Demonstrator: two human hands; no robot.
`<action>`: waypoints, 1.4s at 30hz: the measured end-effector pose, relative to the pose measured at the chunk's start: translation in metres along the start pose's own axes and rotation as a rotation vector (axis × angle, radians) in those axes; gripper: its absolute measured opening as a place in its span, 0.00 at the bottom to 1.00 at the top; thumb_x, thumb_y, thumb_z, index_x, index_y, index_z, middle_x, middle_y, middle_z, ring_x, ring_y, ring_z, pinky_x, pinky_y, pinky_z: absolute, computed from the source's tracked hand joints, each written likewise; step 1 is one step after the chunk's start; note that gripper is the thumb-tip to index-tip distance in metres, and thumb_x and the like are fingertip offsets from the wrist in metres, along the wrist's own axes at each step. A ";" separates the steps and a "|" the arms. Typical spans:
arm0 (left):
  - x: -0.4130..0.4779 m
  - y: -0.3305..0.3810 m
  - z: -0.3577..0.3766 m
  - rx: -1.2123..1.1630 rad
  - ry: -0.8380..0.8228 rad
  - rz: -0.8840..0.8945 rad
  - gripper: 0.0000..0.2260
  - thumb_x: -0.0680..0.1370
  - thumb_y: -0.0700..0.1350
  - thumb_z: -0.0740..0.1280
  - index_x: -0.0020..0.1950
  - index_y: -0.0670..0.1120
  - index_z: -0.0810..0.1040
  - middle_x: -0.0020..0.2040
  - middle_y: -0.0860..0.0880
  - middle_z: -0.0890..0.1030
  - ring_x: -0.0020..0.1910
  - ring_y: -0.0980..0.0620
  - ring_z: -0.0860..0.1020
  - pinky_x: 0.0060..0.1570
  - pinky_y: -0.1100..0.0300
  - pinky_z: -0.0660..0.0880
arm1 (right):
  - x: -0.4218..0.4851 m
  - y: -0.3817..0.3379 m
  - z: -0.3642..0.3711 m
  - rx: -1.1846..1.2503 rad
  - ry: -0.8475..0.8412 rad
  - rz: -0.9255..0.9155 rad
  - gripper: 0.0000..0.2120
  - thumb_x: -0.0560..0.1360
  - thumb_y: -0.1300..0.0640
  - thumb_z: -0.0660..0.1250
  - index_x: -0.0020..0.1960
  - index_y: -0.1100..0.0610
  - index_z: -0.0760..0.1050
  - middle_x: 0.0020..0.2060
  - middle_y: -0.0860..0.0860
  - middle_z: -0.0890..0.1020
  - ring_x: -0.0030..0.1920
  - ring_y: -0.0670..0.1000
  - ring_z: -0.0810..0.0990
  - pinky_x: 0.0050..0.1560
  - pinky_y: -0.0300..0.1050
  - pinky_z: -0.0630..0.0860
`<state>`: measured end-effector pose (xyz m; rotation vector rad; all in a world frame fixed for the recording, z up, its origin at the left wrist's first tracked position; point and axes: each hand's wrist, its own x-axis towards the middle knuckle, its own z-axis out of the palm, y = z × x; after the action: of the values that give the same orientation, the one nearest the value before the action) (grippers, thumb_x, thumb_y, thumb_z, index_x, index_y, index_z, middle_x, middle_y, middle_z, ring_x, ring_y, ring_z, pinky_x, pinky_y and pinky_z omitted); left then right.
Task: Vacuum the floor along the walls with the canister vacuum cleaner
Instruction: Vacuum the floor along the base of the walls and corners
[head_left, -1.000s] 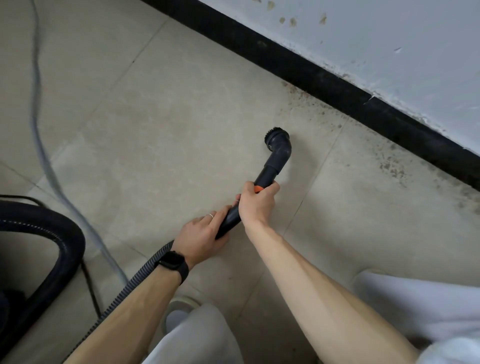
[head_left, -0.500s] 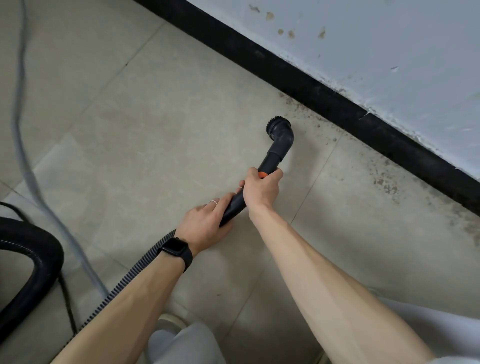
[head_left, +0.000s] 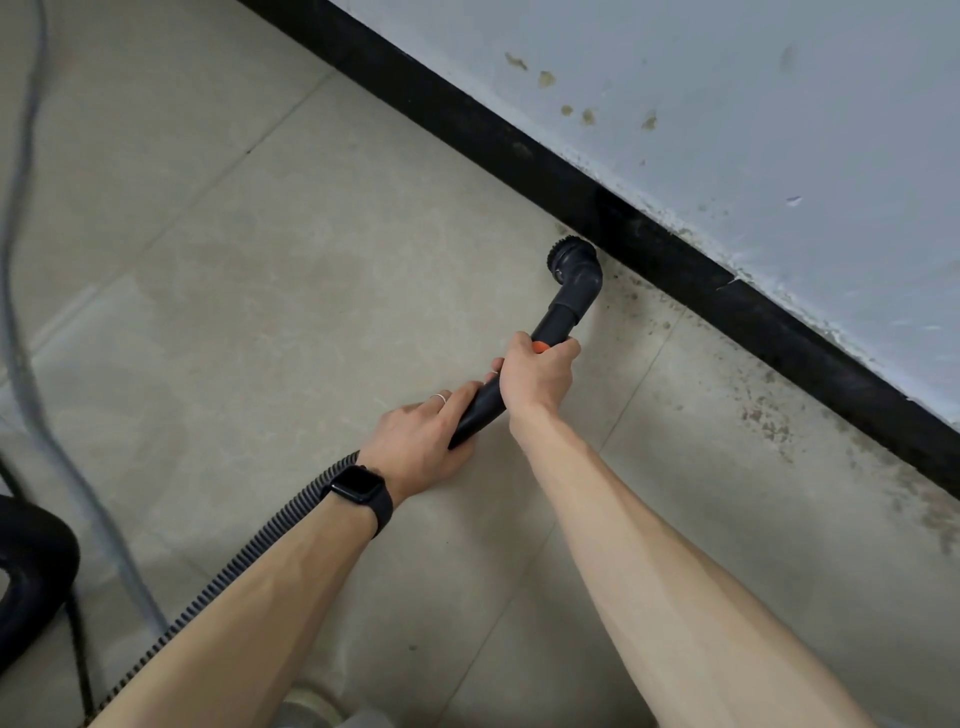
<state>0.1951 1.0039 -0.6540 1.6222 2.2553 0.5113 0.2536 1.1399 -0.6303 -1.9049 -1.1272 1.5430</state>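
Floor of large pale beige tiles (head_left: 291, 291) fills most of the frame, matte and faintly mottled, with thin grout lines crossing it. A black baseboard strip (head_left: 670, 249) runs diagonally from the top centre to the right edge, under a pale grey painted wall (head_left: 753, 119) marked with small brown spots. Dark specks of dirt (head_left: 763, 415) scatter over the tiles beside the baseboard at right. A blurred grey cable (head_left: 31, 395) trails down the left side, and a thick black curved part (head_left: 31, 582), partly cut off, sits at the lower left edge. The black plastic vacuum wand with round brush head (head_left: 574, 275) lies at centre right, its brush just beside the baseboard. The right hand (head_left: 537, 376) is closed around the wand near an orange band; the left hand (head_left: 426, 441), wearing a black wristwatch (head_left: 358, 491), grips the wand lower down, where the ribbed black hose (head_left: 244, 561) runs toward the lower left.
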 end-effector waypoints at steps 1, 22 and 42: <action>0.003 0.000 0.000 -0.004 0.002 0.004 0.26 0.72 0.51 0.68 0.68 0.53 0.65 0.45 0.50 0.81 0.36 0.39 0.81 0.29 0.52 0.76 | 0.003 -0.002 0.000 0.003 0.003 -0.001 0.14 0.80 0.60 0.59 0.63 0.61 0.63 0.39 0.57 0.81 0.28 0.53 0.79 0.31 0.47 0.79; 0.022 -0.029 -0.027 -0.197 0.029 -0.302 0.21 0.66 0.56 0.67 0.59 0.56 0.75 0.39 0.49 0.82 0.39 0.42 0.80 0.41 0.52 0.78 | 0.000 -0.037 0.057 -0.170 -0.103 -0.042 0.12 0.78 0.56 0.62 0.57 0.57 0.62 0.46 0.56 0.83 0.37 0.57 0.85 0.44 0.57 0.85; -0.135 -0.029 -0.026 -0.091 -0.190 -0.023 0.24 0.66 0.56 0.68 0.62 0.61 0.71 0.38 0.55 0.80 0.36 0.49 0.80 0.34 0.54 0.77 | -0.118 0.084 -0.021 0.367 -0.036 0.327 0.10 0.79 0.60 0.68 0.51 0.57 0.66 0.29 0.51 0.74 0.22 0.53 0.75 0.29 0.45 0.74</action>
<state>0.2004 0.8642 -0.6384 1.5295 2.0791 0.4277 0.2947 0.9994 -0.6187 -1.8713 -0.5096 1.8140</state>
